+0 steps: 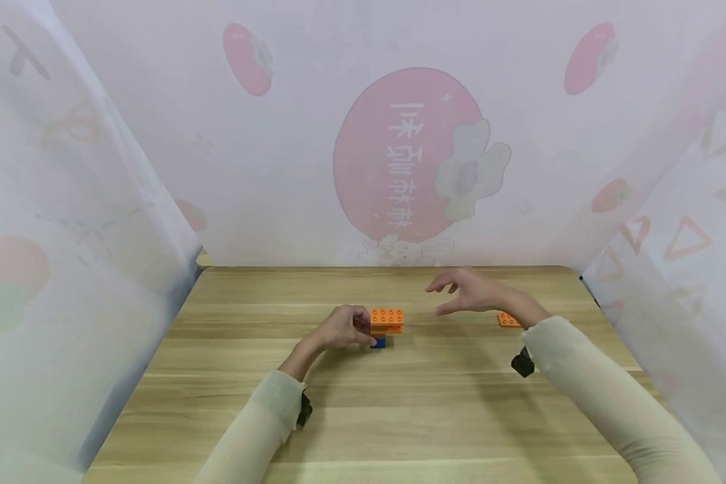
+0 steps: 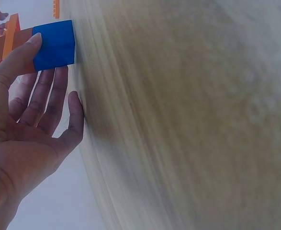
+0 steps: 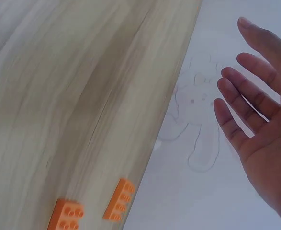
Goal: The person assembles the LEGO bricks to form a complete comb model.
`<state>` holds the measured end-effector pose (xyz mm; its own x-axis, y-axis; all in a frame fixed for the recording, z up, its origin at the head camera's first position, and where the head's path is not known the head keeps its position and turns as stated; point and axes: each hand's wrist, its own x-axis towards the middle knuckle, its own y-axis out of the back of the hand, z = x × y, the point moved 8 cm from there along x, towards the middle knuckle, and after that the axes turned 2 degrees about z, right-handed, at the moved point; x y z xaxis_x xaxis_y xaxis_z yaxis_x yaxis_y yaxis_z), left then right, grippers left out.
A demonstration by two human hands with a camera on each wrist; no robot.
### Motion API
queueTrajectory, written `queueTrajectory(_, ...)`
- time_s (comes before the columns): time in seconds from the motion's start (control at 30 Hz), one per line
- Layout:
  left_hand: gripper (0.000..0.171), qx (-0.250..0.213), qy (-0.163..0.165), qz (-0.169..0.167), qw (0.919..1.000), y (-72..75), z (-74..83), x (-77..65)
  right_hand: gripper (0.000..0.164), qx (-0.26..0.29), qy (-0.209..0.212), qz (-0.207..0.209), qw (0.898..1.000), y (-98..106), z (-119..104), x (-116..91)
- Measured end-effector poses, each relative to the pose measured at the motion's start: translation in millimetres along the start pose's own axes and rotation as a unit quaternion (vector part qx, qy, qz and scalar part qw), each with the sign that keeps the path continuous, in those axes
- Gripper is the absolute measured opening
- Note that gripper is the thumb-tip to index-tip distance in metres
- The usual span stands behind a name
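Note:
My left hand [image 1: 341, 327] grips a small upright stack of toy building bricks from its left side. At the bottom of the stack is a blue brick [image 2: 55, 45], with the thumb laid along its upper edge. Above it come an orange-brown part and flat, wider orange bricks [image 1: 386, 316] with studs on top. Parts of the stack are hidden by the fingers. To the right of the stack, my right hand [image 1: 468, 290] hovers over the table, fingers spread and loosely bent, holding nothing.
Two loose orange studded bricks, one nearer [image 3: 66, 215] and one farther [image 3: 119, 201], lie on the wooden table [image 1: 399, 417] at the right, partly behind my right forearm in the head view. A pale printed curtain [image 1: 290, 168] stands along the table's back edge and both sides.

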<state>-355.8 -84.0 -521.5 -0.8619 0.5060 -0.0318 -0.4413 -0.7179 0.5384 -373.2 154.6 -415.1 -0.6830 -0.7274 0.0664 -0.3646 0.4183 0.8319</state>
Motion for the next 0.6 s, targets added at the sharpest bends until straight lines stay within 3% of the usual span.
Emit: queueTrajectory(0.6,0.030,-0.010,0.009,0.000,0.9999,1.2,0.0,0.6,0.043,-0.007,-0.059,0.017,0.998,17,47,-38)
